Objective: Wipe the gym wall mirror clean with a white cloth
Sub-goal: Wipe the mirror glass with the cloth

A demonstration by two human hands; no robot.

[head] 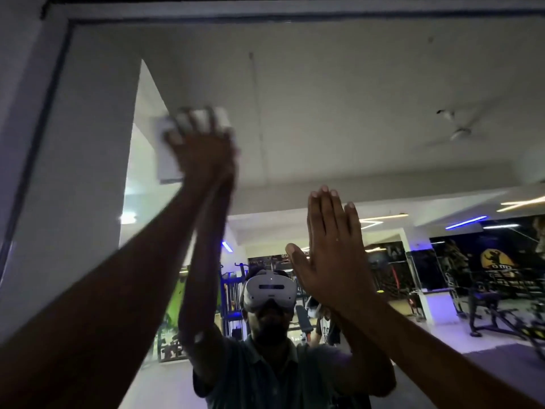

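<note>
White cloth sits bunched under my left hand, up at about eleven o'clock from the middle of the view, pressed against the wall mirror. My left fingers are spread and bent over the front of the cloth, so it shows in the gaps between them and pokes out past the fingertips and to their right; this part of the picture is blurred, so I cannot tell how tightly I grip it. My right hand is lower, at about three o'clock from the left one and well apart from the cloth, lying flat on the glass with its fingers straight, close together and pointing up to twelve o'clock, thumb out toward nine. It holds nothing. In the mirror at six o'clock I see my own reflection wearing a white headset, and gym machines at four o'clock.
</note>
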